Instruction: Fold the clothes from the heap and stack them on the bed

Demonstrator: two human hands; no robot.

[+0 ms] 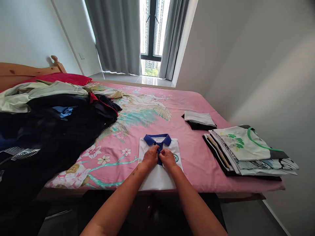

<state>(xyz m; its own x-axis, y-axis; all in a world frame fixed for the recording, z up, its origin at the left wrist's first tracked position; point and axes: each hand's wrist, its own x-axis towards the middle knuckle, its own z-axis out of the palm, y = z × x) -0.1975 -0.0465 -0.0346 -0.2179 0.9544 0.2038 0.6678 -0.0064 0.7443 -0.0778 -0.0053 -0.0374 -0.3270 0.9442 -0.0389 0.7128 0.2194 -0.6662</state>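
Note:
A white polo shirt (157,182) with a blue collar and a green round badge lies folded at the bed's near edge, collar away from me. Both hands meet at its blue button placket, just below the collar. My left hand (150,156) is closed, its fingers pinching the placket from the left. From the right, my right hand (167,158) pinches the same strip, fingertips close to the left ones. Any button between the fingers is too small to make out.
Folded shirts (246,147) are stacked at the bed's right edge, with a smaller folded pile (199,119) behind them. A heap of loose dark and pale clothes (73,121) covers the left side. A red pillow (66,78) lies by the wooden headboard (29,72).

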